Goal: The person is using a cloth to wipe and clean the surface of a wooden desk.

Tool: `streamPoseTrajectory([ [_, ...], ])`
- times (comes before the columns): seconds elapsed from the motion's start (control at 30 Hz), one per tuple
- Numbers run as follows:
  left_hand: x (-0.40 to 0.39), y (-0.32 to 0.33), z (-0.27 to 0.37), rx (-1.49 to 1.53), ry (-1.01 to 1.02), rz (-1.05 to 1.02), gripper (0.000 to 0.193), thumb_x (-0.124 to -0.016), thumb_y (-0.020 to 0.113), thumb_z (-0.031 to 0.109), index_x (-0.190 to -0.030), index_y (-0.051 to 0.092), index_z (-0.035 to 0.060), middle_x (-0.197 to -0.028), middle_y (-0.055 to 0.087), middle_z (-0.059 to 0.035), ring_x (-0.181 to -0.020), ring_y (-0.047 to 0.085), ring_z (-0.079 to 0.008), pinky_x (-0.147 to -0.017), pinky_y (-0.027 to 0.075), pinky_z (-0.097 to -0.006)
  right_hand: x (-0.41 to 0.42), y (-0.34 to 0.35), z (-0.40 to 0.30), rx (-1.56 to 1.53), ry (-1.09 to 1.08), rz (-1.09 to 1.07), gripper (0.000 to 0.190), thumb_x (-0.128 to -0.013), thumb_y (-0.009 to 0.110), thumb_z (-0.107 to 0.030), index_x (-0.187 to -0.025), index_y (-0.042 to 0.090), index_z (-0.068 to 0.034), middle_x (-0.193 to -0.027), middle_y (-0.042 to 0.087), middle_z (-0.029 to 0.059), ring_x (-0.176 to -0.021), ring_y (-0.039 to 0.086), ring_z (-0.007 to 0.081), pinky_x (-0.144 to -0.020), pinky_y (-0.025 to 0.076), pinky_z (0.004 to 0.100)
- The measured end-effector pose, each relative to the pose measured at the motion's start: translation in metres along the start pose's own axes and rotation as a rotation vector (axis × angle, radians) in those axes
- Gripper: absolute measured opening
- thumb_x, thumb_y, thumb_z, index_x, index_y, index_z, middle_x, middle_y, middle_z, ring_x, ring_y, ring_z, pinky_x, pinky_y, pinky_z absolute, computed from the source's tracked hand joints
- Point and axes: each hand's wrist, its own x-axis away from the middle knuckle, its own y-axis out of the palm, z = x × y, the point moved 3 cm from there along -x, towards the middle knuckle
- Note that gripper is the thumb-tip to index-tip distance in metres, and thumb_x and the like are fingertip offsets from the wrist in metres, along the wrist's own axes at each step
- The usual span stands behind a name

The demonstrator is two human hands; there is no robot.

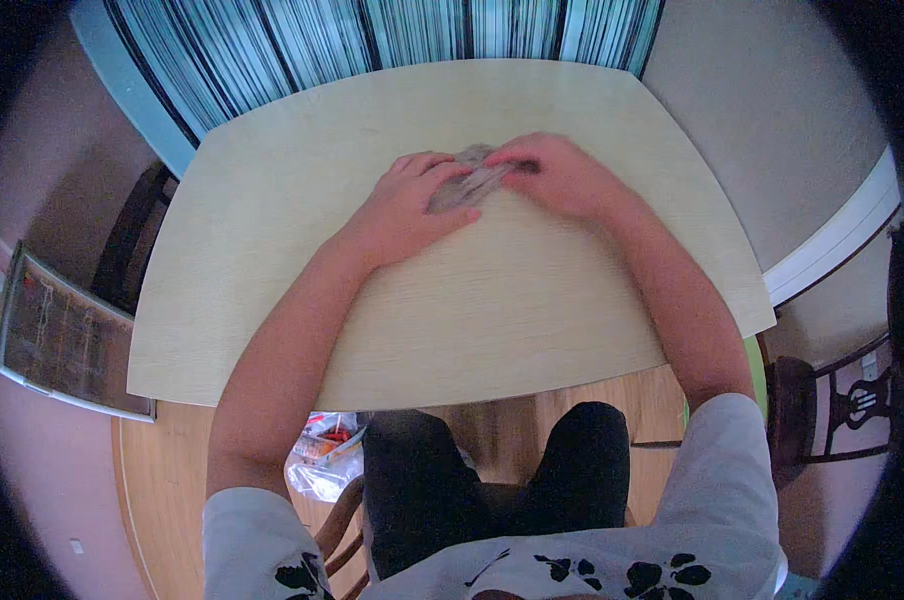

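Note:
A small, crumpled grey cloth lies on the pale wood-grain table, beyond its middle. My left hand rests at the cloth's left side, fingers and thumb spread around its edge. From the right, my right hand pinches the cloth between thumb and fingers. Some of the cloth is hidden beneath the fingers, and blur hides its exact shape.
Striped curtains hang past the table's far edge. A framed glass panel stands at the left. Below the near edge, a clear plastic bag with colourful items sits on the floor. A dark wooden chair is at the right.

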Motion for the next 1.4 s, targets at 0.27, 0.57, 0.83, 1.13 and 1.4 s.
streamPoseTrajectory([
  [0.27, -0.005, 0.005, 0.003, 0.014, -0.011, 0.015, 0.057, -0.095, 0.068, 0.036, -0.143, 0.052, 0.0094, -0.148, 0.049, -0.0170, -0.140, 0.041, -0.0353, -0.119, 0.033, -0.0433, 0.017, -0.034, 0.058, 0.263, 0.408, 0.263, 0.031, -0.092, 0.064, -0.019, -0.120, 0.072, -0.007, -0.111, 0.072, 0.0211, -0.101, 0.069, 0.0384, -0.093, 0.054, 0.0450],
  [0.57, -0.005, 0.002, 0.004, 0.112, 0.038, 0.035, 0.055, -0.095, 0.067, 0.032, -0.142, 0.052, 0.0058, -0.147, 0.050, -0.0169, -0.138, 0.044, -0.0339, -0.117, 0.035, -0.0424, 0.003, 0.022, -0.050, -0.092, -0.222, -0.108, 0.033, -0.092, 0.068, -0.015, -0.122, 0.069, -0.002, -0.113, 0.071, 0.0177, -0.101, 0.067, 0.0280, -0.091, 0.054, 0.0389],
  [0.83, -0.009, -0.021, -0.023, -0.367, -0.168, 0.207, 0.031, -0.093, 0.060, 0.015, -0.122, 0.069, 0.0112, -0.121, 0.069, -0.0122, -0.123, 0.058, -0.0371, -0.105, 0.047, -0.0475, 0.010, -0.024, 0.057, -0.020, 0.270, 0.231, 0.033, -0.092, 0.066, -0.028, -0.114, 0.074, -0.004, -0.111, 0.072, 0.0213, -0.103, 0.070, 0.0362, -0.095, 0.053, 0.0427],
  [1.13, -0.004, 0.004, -0.015, -0.250, -0.051, 0.098, 0.036, -0.094, 0.054, 0.011, -0.128, 0.060, 0.0012, -0.134, 0.058, -0.0223, -0.127, 0.053, -0.0398, -0.111, 0.041, -0.0462, 0.002, -0.016, 0.053, 0.119, 0.345, 0.287, 0.033, -0.090, 0.062, -0.028, -0.107, 0.075, -0.003, -0.107, 0.073, 0.0216, -0.101, 0.070, 0.0365, -0.095, 0.053, 0.0442],
  [1.4, -0.007, 0.017, 0.054, -0.141, 0.182, -0.084, 0.046, -0.092, 0.057, 0.004, -0.136, 0.059, 0.0145, -0.140, 0.057, -0.0097, -0.135, 0.050, -0.0313, -0.118, 0.031, -0.0577, 0.010, -0.027, 0.065, 0.088, 0.497, 0.279, 0.035, -0.093, 0.063, -0.029, -0.112, 0.074, -0.002, -0.108, 0.074, 0.0189, -0.101, 0.071, 0.0314, -0.093, 0.053, 0.0391],
])
